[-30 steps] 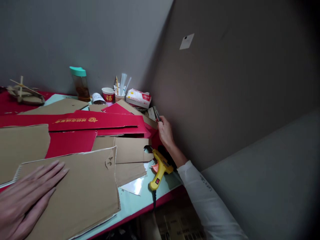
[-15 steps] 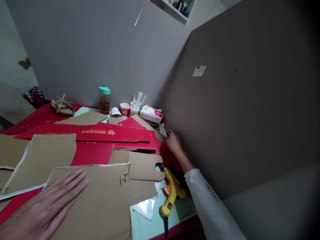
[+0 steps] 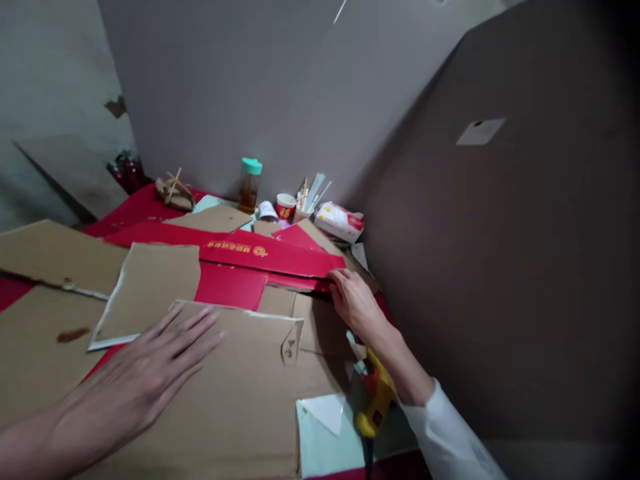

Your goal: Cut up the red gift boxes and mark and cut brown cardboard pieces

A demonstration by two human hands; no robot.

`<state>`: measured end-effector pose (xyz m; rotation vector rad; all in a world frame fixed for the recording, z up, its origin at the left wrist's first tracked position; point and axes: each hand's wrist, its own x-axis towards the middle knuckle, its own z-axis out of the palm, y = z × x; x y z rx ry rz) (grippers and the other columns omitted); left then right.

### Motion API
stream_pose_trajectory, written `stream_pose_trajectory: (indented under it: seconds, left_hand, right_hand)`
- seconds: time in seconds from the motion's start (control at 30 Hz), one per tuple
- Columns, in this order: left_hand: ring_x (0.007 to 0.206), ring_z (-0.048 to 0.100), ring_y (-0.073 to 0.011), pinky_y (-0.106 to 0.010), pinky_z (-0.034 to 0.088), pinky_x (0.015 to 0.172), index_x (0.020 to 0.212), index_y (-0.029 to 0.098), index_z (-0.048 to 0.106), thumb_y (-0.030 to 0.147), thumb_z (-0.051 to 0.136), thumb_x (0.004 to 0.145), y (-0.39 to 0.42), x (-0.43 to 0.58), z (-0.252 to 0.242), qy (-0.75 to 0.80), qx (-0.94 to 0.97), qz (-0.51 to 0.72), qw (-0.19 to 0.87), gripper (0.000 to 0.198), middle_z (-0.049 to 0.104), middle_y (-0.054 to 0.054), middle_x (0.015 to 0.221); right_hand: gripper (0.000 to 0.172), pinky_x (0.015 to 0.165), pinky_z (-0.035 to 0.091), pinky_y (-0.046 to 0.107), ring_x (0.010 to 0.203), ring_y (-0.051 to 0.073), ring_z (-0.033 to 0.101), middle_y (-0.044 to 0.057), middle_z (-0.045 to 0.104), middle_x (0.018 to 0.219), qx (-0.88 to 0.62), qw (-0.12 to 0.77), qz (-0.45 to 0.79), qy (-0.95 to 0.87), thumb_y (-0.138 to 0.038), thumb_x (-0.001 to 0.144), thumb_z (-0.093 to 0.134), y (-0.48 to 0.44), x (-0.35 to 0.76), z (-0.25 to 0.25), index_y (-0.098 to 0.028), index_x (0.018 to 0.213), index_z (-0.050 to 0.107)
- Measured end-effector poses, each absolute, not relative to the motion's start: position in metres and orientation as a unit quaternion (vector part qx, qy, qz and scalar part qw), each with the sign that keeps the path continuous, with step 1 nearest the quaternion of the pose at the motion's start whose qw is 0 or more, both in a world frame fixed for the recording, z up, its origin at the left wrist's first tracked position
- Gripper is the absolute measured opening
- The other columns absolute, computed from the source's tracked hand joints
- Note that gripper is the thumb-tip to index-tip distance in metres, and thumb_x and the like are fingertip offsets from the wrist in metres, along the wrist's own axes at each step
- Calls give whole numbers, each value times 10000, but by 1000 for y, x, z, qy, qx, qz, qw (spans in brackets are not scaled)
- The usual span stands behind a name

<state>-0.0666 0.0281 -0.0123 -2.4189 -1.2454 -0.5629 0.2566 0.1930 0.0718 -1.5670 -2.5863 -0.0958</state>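
My left hand lies flat with fingers stretched on a brown cardboard sheet with a torn, whitish far edge. My right hand is over the right end of a long red cardboard strip with gold lettering. Its fingers are curled together with their tips at the strip's edge; what they hold, if anything, is hidden. Below my right forearm lies a yellow glue gun, partly covered by the arm. Another brown cardboard piece rests beyond my left hand.
Along the back stand a bottle with a teal lid, a red paper cup, a cup of sticks and a tissue pack. A grey wall rises close on the right. More cardboard lies at left.
My right hand has come back from the far right corner, toward me and to the strip's end. My left hand stays flat on the sheet. The view has turned left.
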Motion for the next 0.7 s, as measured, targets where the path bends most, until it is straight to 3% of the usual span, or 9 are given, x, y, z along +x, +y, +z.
stream_pose_trajectory:
  seconds: [0.1, 0.2, 0.3, 0.4, 0.53, 0.7]
  left_hand:
    - [1387, 495, -229, -442, 190, 1266, 1579, 251, 257, 156, 412, 943, 26, -64, -6, -442, -856, -199, 179, 662, 516, -40, 1509]
    - [1357, 531, -226, -459, 267, 1242, 1590, 217, 211, 129, 391, 951, 25, -61, -3, -456, -851, -206, 162, 670, 553, -79, 1474]
    - [1362, 525, -248, -487, 341, 1203, 1553, 189, 328, 134, 421, 957, 23, -61, -3, -473, -846, -208, 130, 605, 541, -110, 1482]
    - [1367, 519, -241, -466, 341, 1212, 1465, 208, 487, 159, 453, 967, 20, -69, 5, -485, -835, -242, 98, 501, 555, -82, 1476]
    - [1384, 496, -234, -458, 326, 1219, 1356, 281, 585, 290, 448, 1001, 7, -93, 33, -564, -776, -277, 53, 381, 547, 13, 1489]
    - [1093, 658, -325, -529, 495, 999, 1276, 233, 643, 578, 420, 933, -3, -130, 51, -758, -603, -250, -14, 535, 716, -49, 1187]
  right_hand:
    - [323, 1036, 415, 476, 1261, 319, 498, 166, 489, 1486, -478, 78, -31, -874, -119, 961, 449, 151, 241, 69, -156, 1236, 615]
    - [321, 1004, 449, 532, 1233, 333, 519, 174, 521, 1459, -405, 137, -15, -904, -157, 991, 402, 114, 223, 65, -170, 1237, 608]
    - [334, 1009, 473, 531, 1242, 332, 533, 174, 563, 1420, -333, 99, 40, -937, -270, 1006, 461, 88, 205, 55, -171, 1304, 574]
    - [437, 1011, 465, 577, 1293, 384, 498, 196, 525, 1466, -329, 65, 39, -941, -348, 967, 565, 77, 194, 45, -151, 1357, 546]
    - [523, 1023, 457, 589, 1293, 385, 507, 201, 522, 1473, -339, 63, 37, -938, -366, 934, 620, 80, 194, 42, -154, 1399, 511]
    - [597, 1009, 458, 587, 1211, 376, 552, 207, 597, 1347, -347, 82, 31, -934, -382, 883, 692, 95, 198, 42, -156, 1400, 495]
